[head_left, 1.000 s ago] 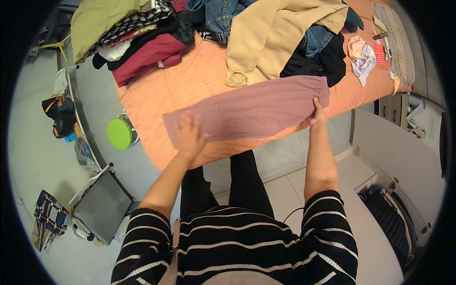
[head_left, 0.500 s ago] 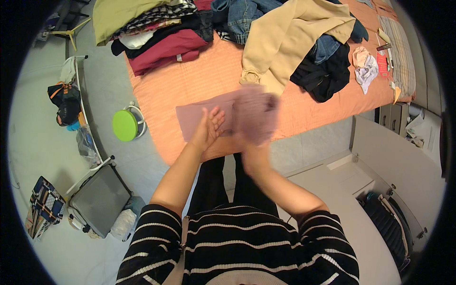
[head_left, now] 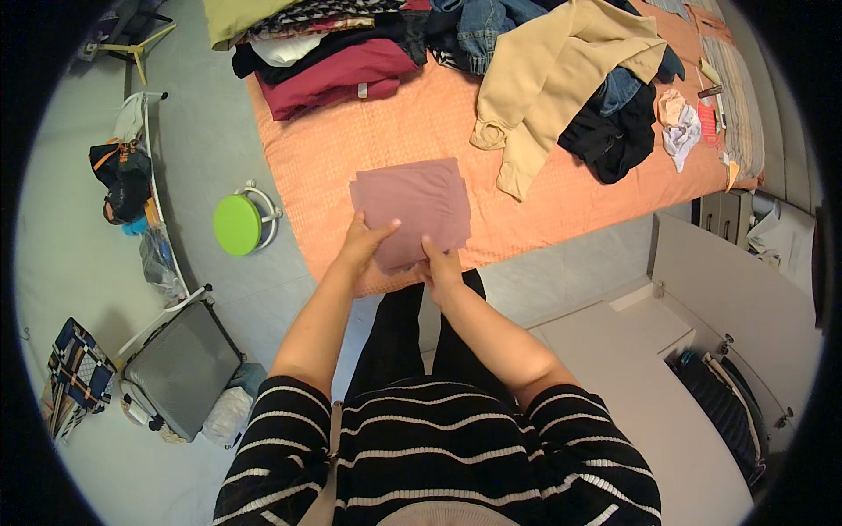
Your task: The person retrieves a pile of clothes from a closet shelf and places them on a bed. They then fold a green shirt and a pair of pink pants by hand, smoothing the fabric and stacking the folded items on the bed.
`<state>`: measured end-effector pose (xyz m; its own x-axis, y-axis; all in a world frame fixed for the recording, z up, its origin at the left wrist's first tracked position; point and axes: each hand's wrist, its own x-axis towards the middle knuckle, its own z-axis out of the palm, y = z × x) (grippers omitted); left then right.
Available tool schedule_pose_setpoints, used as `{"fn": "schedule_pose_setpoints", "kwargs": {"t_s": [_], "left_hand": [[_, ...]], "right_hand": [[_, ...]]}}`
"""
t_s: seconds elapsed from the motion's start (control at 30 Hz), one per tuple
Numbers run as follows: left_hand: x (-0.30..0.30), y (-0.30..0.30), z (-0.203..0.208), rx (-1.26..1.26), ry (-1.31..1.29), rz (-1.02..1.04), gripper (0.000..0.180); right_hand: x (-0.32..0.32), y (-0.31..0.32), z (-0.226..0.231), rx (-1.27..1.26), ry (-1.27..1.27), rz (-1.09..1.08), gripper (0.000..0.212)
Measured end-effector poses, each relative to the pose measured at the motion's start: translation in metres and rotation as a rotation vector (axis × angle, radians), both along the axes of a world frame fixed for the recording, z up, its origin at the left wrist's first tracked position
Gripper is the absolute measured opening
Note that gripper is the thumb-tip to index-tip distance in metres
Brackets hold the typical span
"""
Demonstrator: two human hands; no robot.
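Observation:
A mauve garment (head_left: 414,202), folded into a compact square, is held between my hands just above the near edge of the bed. My left hand (head_left: 364,243) grips its near left corner, thumb on top and the other fingers mostly hidden. With its thumb pressed on the upper face, my right hand (head_left: 440,267) grasps the near right edge from below. Beyond the garment lie a beige sweatshirt (head_left: 561,74) with its sleeves spread and a folded dark red garment (head_left: 338,81).
Stacked clothes stand at the far left of the orange bedspread (head_left: 324,145); jeans (head_left: 491,31) and a black garment (head_left: 610,140) lie farther right. On the floor are a green stool (head_left: 238,225) and a grey suitcase (head_left: 181,368). A white cabinet panel (head_left: 728,289) stands at right.
The mauve garment has gone from a longer strip to a square, its right part folded over leftward. My left hand, spread before, now grips it. The view has shifted slightly.

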<state>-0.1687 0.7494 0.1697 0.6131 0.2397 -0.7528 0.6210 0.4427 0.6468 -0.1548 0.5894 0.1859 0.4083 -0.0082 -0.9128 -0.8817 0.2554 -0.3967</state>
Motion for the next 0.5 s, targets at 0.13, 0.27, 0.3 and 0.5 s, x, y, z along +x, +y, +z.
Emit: {"fn": "schedule_pose_setpoints", "kwargs": {"t_s": [0.13,0.27,0.3,0.5], "left_hand": [[-0.002,0.000,-0.028,0.480,0.117,-0.217,0.057],[-0.011,0.011,-0.038,0.519,0.086,-0.174,0.058],[-0.013,0.011,-0.038,0.515,0.065,-0.139,0.059],[0.000,0.001,-0.039,0.816,0.520,-0.162,0.060]], "right_hand": [[-0.015,-0.040,-0.013,-0.346,-0.112,0.275,0.039],[0.017,-0.046,-0.019,-0.758,-0.849,0.555,0.048],[0.029,-0.040,-0.019,-0.804,-0.887,0.618,0.053],[0.068,-0.033,-0.066,-0.513,-0.490,0.737,0.062]]}}
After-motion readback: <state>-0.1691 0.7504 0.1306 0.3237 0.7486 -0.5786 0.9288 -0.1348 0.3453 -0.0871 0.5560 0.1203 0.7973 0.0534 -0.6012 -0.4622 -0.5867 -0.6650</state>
